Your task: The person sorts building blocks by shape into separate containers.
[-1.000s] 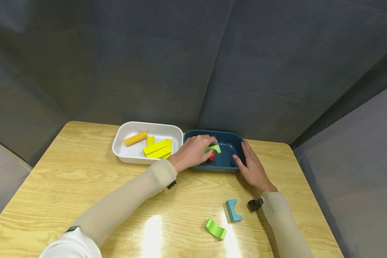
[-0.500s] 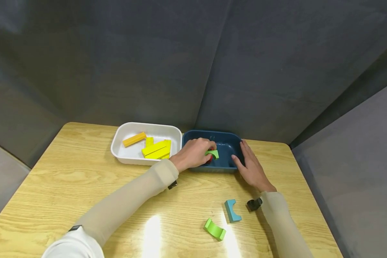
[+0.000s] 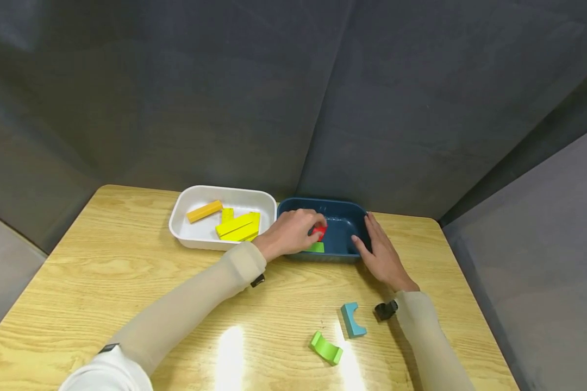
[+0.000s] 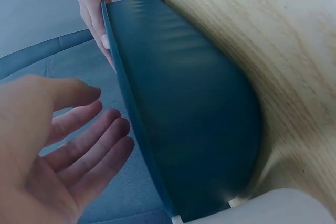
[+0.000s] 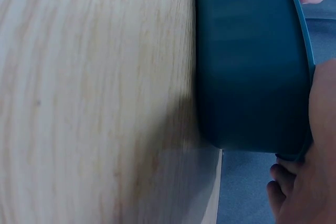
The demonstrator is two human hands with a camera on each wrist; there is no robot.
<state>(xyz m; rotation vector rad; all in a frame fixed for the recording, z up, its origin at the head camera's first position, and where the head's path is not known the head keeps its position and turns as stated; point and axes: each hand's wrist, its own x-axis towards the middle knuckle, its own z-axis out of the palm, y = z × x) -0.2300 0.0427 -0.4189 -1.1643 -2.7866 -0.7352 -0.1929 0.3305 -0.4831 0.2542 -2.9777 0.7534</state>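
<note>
Over blue tray [image 3: 349, 206]: both hands.
L hand [image 3: 289, 232] fingers apart, relaxed, red block [image 3: 319, 232] + green block [image 3: 316, 247] at fingertips; R hand [image 3: 382, 254] fingers straight, together, against tray's end wall.

On a wooden table [image 3: 127, 271], the left hand [image 3: 288, 232] reaches into a dark blue tray [image 3: 344, 209], fingertips at a red block [image 3: 319, 232], with a green block [image 3: 316, 247] just below it in the tray. The right hand [image 3: 381, 252] rests flat against the tray's right end. A white tray [image 3: 186, 209] alongside holds yellow blocks [image 3: 238, 226] and an orange bar [image 3: 204, 210]. Nearer the person lie a blue arch block [image 3: 353, 319] and a green arch block [image 3: 326, 347].
</note>
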